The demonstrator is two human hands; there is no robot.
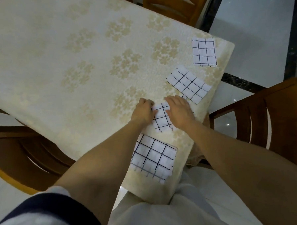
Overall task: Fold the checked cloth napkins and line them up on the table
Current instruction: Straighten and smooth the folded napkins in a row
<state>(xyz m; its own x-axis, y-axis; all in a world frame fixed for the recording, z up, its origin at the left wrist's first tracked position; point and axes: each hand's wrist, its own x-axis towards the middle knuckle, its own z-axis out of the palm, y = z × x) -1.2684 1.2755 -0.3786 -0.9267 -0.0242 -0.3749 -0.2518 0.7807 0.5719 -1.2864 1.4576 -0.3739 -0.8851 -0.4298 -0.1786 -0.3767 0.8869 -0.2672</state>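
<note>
The head camera looks down at a table with a pale cloth that has flowers on it. Four checked napkins lie along its right side.

The far napkin is folded and sits near the table's corner. The second napkin is folded too, but it is turned a bit sideways. The near napkin lies close to the person. It looks bigger, and a bottom layer peeks out along its near edge.

Both hands are on the small napkin, which lies between the second napkin and the near one. The left hand has its fingers curled at the napkin's left edge and seems to pinch it there. The right hand lies flat on the right side, fingers straight, pressing the cloth down.

I think the step now is to finish this fold and make it neat. To do it well, the flat hand should hold the cloth in place so it does not slide. The other hand should pull its edge until the black lines match up on top of each other. Then a slow rub along the fold would make it stay down.

After that, the napkin should be turned so it points the same way as the far one. It sits close to the table's edge, so a big push could send it off the side.
</note>
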